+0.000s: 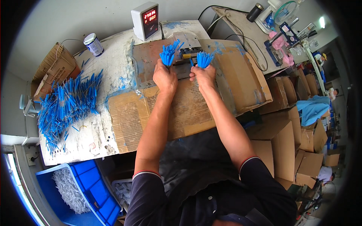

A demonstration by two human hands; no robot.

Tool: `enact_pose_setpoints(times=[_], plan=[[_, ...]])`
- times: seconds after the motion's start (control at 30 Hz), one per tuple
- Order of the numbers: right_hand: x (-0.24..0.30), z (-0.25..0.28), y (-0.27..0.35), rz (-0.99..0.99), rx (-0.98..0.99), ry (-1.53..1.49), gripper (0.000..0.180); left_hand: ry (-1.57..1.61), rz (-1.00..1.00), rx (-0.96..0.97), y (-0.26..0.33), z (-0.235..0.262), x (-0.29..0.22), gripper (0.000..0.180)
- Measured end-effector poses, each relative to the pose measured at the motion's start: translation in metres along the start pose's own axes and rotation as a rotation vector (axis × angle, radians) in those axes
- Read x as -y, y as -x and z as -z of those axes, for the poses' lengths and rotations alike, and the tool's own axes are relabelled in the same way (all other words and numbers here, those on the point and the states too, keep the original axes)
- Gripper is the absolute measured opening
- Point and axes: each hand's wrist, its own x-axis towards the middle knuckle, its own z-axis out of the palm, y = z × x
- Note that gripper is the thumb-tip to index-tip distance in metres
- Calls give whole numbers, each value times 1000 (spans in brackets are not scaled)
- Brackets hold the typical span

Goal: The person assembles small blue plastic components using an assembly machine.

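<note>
My left hand [165, 78] is closed round a bundle of thin blue-ended wire pieces [168, 53], their blue ends fanning out upward. In my right hand [204, 77] is a second bundle of blue-ended wire pieces [204, 59], with thin grey stems hanging below the fist. Both fists are above the cardboard-covered part of the bench, side by side and apart. Just beyond them sits a small dark metal fixture [188, 54], partly hidden by the right hand's bundle. A large heap of the same wire pieces [69, 103] lies on the bench at the left.
Behind the hands stands a white box with a lit red display [148, 20]. A can [93, 45] and a cardboard carton [56, 71] are at the far left. Below the bench is a blue crate [85, 177] of whitish pieces. Open cartons [281, 145] crowd the right side.
</note>
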Motion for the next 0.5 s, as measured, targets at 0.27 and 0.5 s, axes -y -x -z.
enact_pose_setpoints(times=[0.27,0.5], plan=[[6,12,-1,-93,99,-121,15,-164,-230,7,1,-5,9,18],[9,24,5,-131,173,-213,14,-169,-202,118,0,-5,4,21]])
